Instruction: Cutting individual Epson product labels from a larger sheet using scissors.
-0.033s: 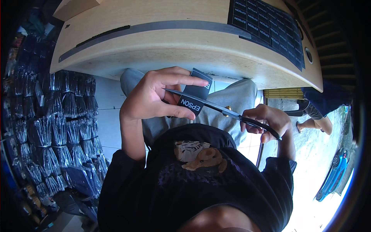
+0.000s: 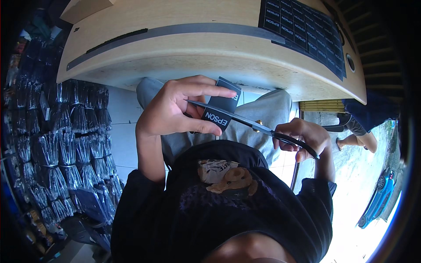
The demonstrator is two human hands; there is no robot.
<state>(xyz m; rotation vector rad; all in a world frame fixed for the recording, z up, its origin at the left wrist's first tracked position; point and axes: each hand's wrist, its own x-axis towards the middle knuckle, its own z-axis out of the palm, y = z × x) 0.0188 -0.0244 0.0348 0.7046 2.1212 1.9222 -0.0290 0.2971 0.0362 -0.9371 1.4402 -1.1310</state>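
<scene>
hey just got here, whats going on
The person's left hand pinches a small black printed strip between thumb and fingers, while the right hand holds scissors. One blade lies across the strip; whether it has cut through isn't clear. A long flat grey bar and a dark printed sheet lie on the table.

The dark strip (image 2: 215, 119) in your left hand (image 2: 164, 107) bears one short word in white capitals, with partly hidden white lettering above. On your table (image 2: 175, 17), the dark sheet (image 2: 298, 26) repeats a short white word in rows. Your black shirt (image 2: 149, 210) shows partial lettering.
</scene>
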